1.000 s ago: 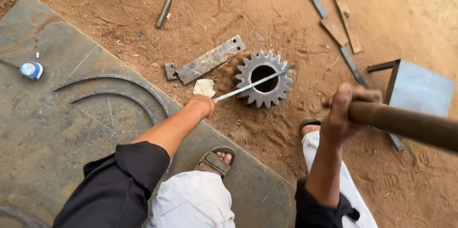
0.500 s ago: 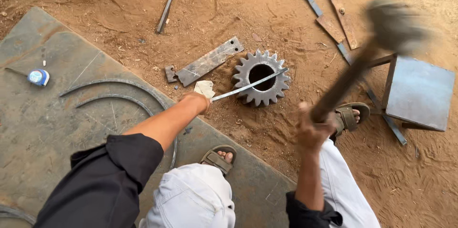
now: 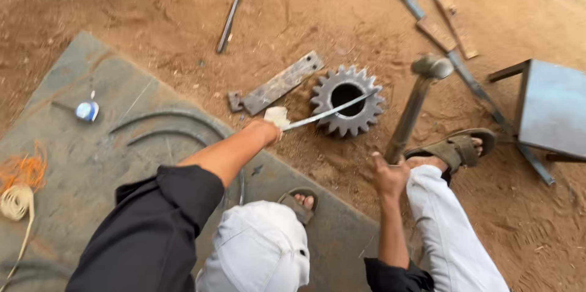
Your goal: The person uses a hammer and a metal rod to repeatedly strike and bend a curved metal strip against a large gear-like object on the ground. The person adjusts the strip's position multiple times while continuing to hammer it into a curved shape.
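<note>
Two hands at work. Left hand: fingers closed around a thin bright metal rod laid across a grey toothed steel gear on sandy ground. Right hand: fingers closed around a long-handled sledgehammer, head near the gear.

Scattered over sandy ground: a grey steel plate bearing a small blue tape measure and orange cord, a thin rod, a drilled flat bar, a blue-grey stool.
</note>
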